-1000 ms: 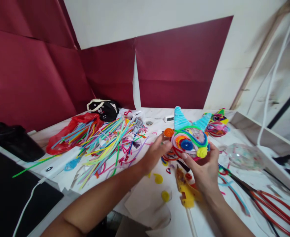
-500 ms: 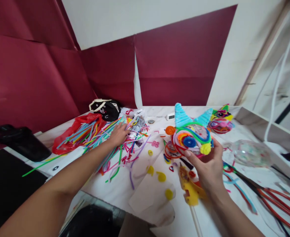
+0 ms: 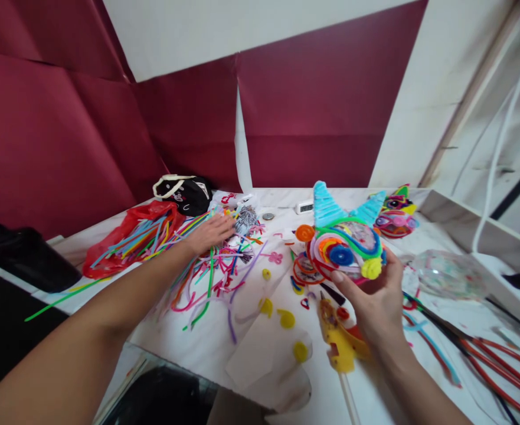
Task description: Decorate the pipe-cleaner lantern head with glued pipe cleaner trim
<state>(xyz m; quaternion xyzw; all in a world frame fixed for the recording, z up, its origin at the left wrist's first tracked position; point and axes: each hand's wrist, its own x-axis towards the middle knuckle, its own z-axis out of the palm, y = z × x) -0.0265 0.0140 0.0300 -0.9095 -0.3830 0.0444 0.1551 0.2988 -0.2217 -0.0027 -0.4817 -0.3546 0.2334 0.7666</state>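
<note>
My right hand (image 3: 375, 304) is closed around a colourful pipe-cleaner mask (image 3: 343, 242) with two light blue horns, a blue spiral and a yellow coil, held upright above the white table (image 3: 251, 348). My left hand (image 3: 211, 231) reaches far left and lies flat, fingers stretched out, on a heap of loose pipe cleaners (image 3: 202, 260). Just past its fingertips is a grey tinsel bundle (image 3: 245, 219).
A yellow glue gun (image 3: 339, 342) lies below my right hand, with small yellow coils (image 3: 286, 319) beside it. A red bag (image 3: 122, 242) of pipe cleaners and a black pouch (image 3: 184, 193) sit at the back left. A second mask (image 3: 395, 215), a clear ball (image 3: 445, 276) and red rods (image 3: 494, 360) lie right.
My left hand left the mask and swept left onto the pipe-cleaner heap, then slid a little further back. My right hand kept holding the mask.
</note>
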